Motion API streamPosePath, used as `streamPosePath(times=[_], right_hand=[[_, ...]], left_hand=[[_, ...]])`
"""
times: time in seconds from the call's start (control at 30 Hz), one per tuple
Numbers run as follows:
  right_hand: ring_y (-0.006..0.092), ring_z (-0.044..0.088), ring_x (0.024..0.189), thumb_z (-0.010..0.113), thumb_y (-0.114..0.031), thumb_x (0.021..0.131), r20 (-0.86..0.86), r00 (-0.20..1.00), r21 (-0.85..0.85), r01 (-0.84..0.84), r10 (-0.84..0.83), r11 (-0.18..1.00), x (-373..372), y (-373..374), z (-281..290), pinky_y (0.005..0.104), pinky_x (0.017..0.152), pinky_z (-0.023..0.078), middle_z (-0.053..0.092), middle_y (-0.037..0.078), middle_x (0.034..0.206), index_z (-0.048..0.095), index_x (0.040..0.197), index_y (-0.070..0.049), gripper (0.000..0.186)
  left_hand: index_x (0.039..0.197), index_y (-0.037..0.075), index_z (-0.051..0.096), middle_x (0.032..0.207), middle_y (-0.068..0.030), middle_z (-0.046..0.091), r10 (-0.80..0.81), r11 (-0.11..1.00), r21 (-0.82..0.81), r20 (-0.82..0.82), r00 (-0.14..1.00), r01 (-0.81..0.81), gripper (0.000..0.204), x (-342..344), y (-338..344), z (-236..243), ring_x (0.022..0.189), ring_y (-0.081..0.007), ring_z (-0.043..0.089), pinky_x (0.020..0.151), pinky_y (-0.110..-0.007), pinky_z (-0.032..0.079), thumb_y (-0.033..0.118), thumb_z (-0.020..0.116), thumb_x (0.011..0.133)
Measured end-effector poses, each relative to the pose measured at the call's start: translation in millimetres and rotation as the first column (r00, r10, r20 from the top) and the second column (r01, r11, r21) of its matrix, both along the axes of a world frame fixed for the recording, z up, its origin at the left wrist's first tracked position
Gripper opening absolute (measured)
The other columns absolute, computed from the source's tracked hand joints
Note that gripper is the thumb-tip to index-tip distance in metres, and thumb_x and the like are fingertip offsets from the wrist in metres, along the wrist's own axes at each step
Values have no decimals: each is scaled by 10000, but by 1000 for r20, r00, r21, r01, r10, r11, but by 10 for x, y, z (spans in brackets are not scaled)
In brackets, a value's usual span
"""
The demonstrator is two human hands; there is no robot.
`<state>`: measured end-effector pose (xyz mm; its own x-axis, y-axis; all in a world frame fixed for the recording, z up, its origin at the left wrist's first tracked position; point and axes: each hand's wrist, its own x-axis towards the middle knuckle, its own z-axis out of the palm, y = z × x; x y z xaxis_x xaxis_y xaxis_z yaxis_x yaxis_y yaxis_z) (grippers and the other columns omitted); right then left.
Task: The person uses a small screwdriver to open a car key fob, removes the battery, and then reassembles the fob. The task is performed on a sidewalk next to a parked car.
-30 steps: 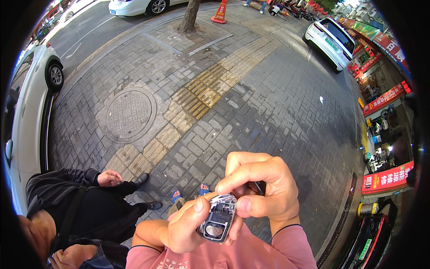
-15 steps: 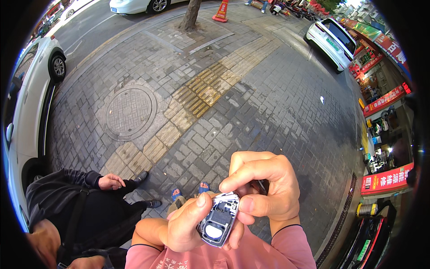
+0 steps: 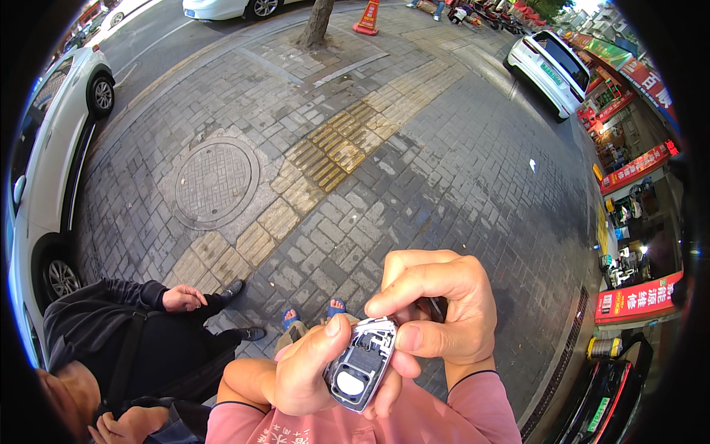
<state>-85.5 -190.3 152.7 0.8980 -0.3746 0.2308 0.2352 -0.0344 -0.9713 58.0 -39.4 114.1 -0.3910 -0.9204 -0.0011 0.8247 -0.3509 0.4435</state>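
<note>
My left hand [image 3: 307, 374] is closed around an opened car key fob [image 3: 360, 362], its thumb along the left edge. The fob's inside faces up: a silvery rim, dark plastic within, and a pale oval near its lower end. My right hand [image 3: 447, 311] is closed at the fob's upper end, thumb and forefinger close to the rim. Between its fingers shows a dark glossy piece [image 3: 431, 308], mostly hidden. Whether that piece is still joined to the fob I cannot tell.
At my left stands a person in black [image 3: 111, 344], one hand [image 3: 185, 298] held low. White cars stand at the left [image 3: 59, 163] and far right [image 3: 547, 72]. A manhole cover [image 3: 216, 183], tree trunk [image 3: 316, 26] and orange cone [image 3: 367, 18] are ahead. Shopfronts line the right.
Both my hands and the fob keep nearly the same pose. The view has shifted slightly. At the lower left, the other person's nearer hand now shows raised, bent fingers.
</note>
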Motion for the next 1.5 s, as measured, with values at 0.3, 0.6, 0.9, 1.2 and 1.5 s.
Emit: streamPosePath(times=[0.3,0.6,0.9,1.2,1.5], right_hand=[[93,512,612,727,-37,817,10,1000,-2,2,-2,1000,-20,66,-89,240,519,370,590,53,747,706,1042,40,239],[113,554,584,824,-224,705,-27,994,114,109,-107,987,-67,175,-111,211,459,324,628,101,716,755,894,42,333],[121,556,571,815,-227,722,-38,998,137,48,-44,989,-71,140,-134,225,455,335,639,124,732,753,893,47,328],[92,474,520,783,-164,791,-230,965,-62,-147,129,987,-69,-77,81,258,468,308,615,90,714,720,875,49,237],[121,511,560,714,-118,852,-337,910,-66,-279,241,958,2,-155,172,276,502,338,610,86,731,696,839,31,151]], left_hand=[[1191,-50,613,790,-149,672,-16,1000,-22,-50,999,15,819,-28,56,-71,667,-184,633,638,-278,519,594,133,1027],[1103,-70,629,762,-167,652,-29,999,48,321,946,14,854,-31,57,78,632,-207,621,599,-296,511,687,258,968],[1136,-109,610,826,-176,649,-3,1000,8,338,941,1,847,-13,97,16,666,-202,623,624,-298,515,657,279,988],[1158,-106,601,777,-159,648,-5,1000,5,408,913,3,917,-9,87,-23,656,-186,620,617,-282,506,724,273,952],[1238,-92,565,773,-94,624,73,995,-95,420,904,-36,760,-1,92,-64,620,-115,558,575,-245,468,556,217,1046]])
